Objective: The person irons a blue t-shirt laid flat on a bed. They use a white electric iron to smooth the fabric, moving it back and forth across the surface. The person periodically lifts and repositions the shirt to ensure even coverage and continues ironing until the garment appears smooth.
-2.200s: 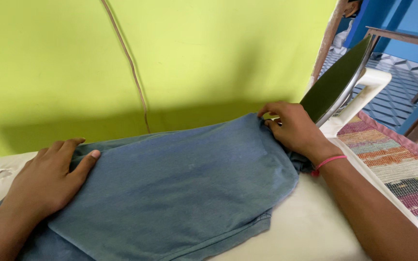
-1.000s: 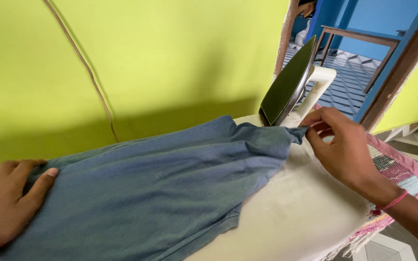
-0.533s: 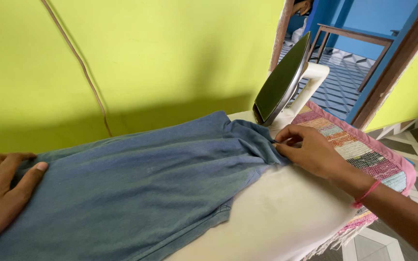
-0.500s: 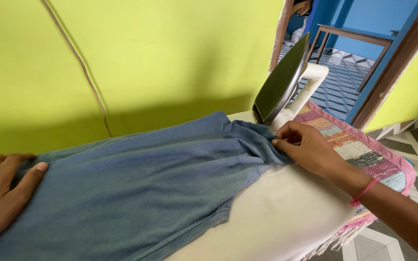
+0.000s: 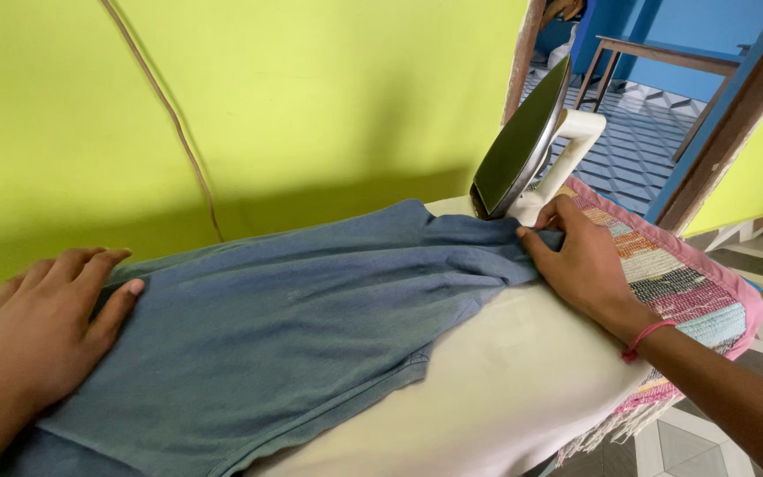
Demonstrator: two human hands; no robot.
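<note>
A blue denim garment lies spread across a cream padded ironing surface. My left hand rests flat on the garment's left end, fingers apart. My right hand pinches the garment's far right end and holds it stretched. Just behind that hand a white-handled iron stands upright on its heel, its dark soleplate facing me.
A striped woven mat with a pink border covers the right end of the surface. A lime green wall with a thin cord hanging down it stands behind. A doorway at the upper right shows a blue room and a table.
My right hand has kept pulling the garment's end toward the iron and grips it tighter there. My left hand has slid to the right, further onto the fabric.
</note>
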